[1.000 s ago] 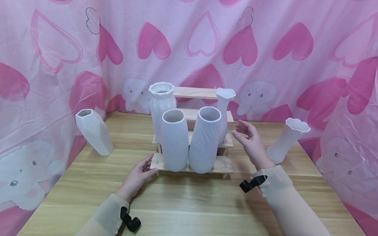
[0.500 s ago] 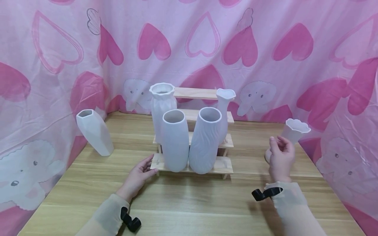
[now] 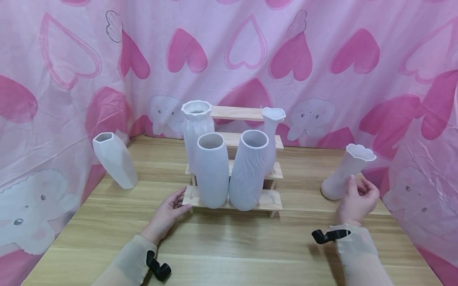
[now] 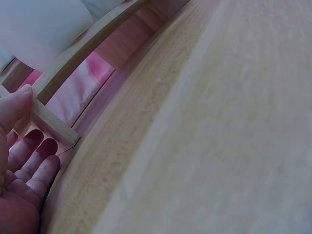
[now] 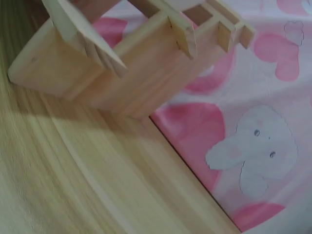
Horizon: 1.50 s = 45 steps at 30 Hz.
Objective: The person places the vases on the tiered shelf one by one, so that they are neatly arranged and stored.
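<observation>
My left hand (image 3: 166,214) holds the left end of the lowest step of a tiered wooden stand (image 3: 273,200). In the left wrist view its thumb (image 4: 17,105) lies on the step's corner, and the other fingers are bent below. Beside the fluted-rim white vase (image 3: 345,174) on the right is my right hand (image 3: 358,202), fingers loosely bent; whether it touches the vase is unclear. On the bottom step stand a smooth white vase (image 3: 212,174) and a wavy-textured white vase (image 3: 249,174). Behind them are a ruffled-rim vase (image 3: 196,123) and a slender flared vase (image 3: 272,127).
A faceted white vase (image 3: 116,161) stands on the wooden table (image 3: 229,254) to the left. Pink heart-patterned curtains (image 3: 243,51) enclose the back and sides. The stand's side panel (image 5: 97,73) fills much of the right wrist view, where no hand shows.
My right hand has moved away from the stand, crossed in front of the fluted-rim vase and come to its right side. My left hand has stayed at the stand's corner.
</observation>
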Tool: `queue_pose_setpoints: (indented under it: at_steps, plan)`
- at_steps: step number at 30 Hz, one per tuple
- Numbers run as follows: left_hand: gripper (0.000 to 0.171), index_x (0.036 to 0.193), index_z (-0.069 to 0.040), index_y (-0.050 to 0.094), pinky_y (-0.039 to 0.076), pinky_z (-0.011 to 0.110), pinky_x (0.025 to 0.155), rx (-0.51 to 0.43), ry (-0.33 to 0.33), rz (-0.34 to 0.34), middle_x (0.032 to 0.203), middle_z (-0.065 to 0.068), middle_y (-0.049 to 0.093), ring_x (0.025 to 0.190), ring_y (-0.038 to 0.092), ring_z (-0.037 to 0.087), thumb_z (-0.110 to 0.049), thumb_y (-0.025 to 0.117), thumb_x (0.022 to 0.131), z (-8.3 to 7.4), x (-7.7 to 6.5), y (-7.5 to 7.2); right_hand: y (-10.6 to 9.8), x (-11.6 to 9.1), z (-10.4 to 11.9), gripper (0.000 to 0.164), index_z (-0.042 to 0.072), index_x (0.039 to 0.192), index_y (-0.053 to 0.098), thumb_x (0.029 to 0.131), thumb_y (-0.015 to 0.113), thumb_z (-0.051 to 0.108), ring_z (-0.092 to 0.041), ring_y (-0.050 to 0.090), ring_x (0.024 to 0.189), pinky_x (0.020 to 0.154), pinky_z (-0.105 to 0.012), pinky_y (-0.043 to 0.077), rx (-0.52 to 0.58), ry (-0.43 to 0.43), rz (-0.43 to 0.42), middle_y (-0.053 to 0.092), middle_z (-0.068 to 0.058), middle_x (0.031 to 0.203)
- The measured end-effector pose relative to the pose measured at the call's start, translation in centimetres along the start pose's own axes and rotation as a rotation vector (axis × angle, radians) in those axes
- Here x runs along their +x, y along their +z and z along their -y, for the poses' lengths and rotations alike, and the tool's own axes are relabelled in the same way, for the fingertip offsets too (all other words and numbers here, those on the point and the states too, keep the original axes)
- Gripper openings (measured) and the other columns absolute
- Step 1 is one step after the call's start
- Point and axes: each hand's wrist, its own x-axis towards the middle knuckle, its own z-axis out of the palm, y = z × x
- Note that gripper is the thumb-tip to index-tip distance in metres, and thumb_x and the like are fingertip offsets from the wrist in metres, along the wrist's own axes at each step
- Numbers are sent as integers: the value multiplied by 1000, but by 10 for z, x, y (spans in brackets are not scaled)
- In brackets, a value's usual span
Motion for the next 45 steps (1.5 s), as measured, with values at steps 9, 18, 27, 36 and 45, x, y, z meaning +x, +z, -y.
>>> queue_pose_setpoints:
  at_steps: [9, 18, 27, 36, 45]
  plan:
    - [72, 149, -11, 34, 44, 21, 92, 6, -11, -7, 134, 18, 51, 116, 52, 22, -12, 71, 87, 0, -1, -1, -3, 4, 0, 59, 16, 128, 46, 80, 79, 26, -7, 37, 110, 88, -17, 32, -95, 113, 40, 40, 7, 120]
    - [73, 149, -10, 33, 44, 20, 92, 4, -13, 0, 134, 18, 51, 118, 51, 24, -12, 71, 87, 0, -1, -1, 2, 13, -3, 76, 19, 142, 36, 80, 78, 35, -7, 26, 121, 101, -23, 24, -265, 172, 149, 35, 8, 134]
    - [74, 149, -9, 33, 44, 21, 92, 7, -19, 0, 134, 17, 52, 120, 51, 25, -13, 73, 86, -2, -1, 0, 7, 21, -7, 73, 18, 143, 37, 82, 77, 29, -8, 27, 118, 99, -24, 25, -274, 209, 205, 38, 7, 136]
    - [74, 148, -10, 34, 45, 22, 92, -2, -17, -1, 133, 16, 52, 119, 51, 25, -13, 73, 85, 0, 1, -1, 10, 25, -12, 65, 15, 141, 44, 84, 75, 21, -16, 43, 125, 110, -32, 30, -226, 193, 217, 48, -4, 136]
    - [75, 149, -9, 33, 44, 22, 92, 6, -14, 2, 133, 17, 52, 120, 51, 24, -14, 73, 86, -1, 0, -1, 10, 23, -6, 70, 22, 144, 40, 84, 75, 26, -15, 34, 134, 115, -36, 19, -238, 292, 229, 40, -1, 148]
